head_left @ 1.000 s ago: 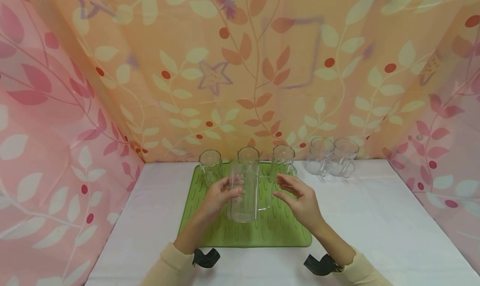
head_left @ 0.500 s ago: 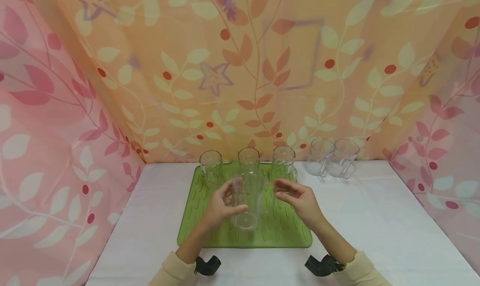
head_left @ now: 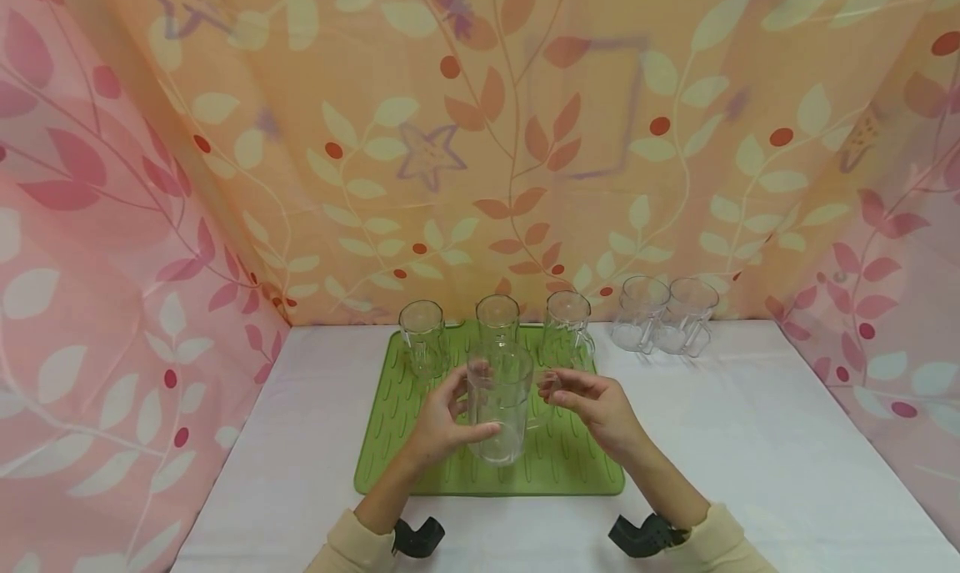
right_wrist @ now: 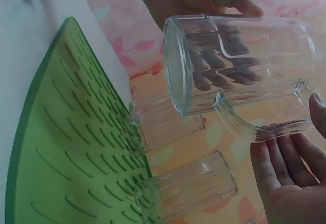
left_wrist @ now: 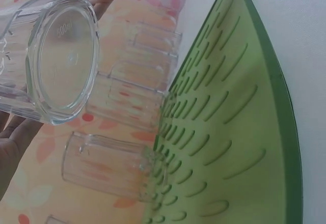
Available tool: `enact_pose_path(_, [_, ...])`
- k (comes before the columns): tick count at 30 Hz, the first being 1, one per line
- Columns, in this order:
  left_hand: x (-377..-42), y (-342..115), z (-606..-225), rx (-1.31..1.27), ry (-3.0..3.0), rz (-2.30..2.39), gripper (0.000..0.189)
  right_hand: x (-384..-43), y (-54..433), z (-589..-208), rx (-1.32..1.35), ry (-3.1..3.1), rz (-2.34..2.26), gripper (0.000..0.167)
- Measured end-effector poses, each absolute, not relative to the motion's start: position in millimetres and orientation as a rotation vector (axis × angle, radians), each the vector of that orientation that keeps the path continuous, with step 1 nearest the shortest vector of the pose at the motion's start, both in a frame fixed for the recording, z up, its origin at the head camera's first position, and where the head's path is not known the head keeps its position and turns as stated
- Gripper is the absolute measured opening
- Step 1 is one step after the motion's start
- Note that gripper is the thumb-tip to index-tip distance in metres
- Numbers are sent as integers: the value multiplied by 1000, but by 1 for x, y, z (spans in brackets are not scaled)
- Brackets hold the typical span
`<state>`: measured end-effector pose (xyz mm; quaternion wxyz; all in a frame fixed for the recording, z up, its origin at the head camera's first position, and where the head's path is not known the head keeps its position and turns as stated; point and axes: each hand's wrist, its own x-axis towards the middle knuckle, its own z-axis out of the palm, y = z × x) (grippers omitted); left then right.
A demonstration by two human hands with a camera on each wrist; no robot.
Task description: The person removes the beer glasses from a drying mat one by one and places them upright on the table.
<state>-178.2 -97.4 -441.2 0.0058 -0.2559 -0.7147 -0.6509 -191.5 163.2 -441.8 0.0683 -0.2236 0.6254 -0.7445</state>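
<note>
In the head view, the left hand (head_left: 442, 423) wraps the body of a clear mug (head_left: 501, 414), thumb in front, while the right hand (head_left: 596, 399) pinches it at the other side — a grip that probably shares the weight. The mug is over the green mat (head_left: 555, 474), in front of three mugs (head_left: 567, 327) lined up along its back, perhaps to keep them apart. Two more mugs (head_left: 684, 327) stand close together on the white table (head_left: 750, 439).

The left wrist view shows the mug's base well off the mat, so the hands alone bear it.

In the right wrist view, the right fingertips touch the handle (right_wrist: 267, 129) from outside, thumb near its upper end — likely steadying, since the left fingers spread broadly round the glass.
</note>
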Motion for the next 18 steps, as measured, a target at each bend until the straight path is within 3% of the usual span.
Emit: enact_pose_path(18, [-177,-100,-443,-877,-2222,-2021,77,-189,165,-443,-770,1851,-2250,25])
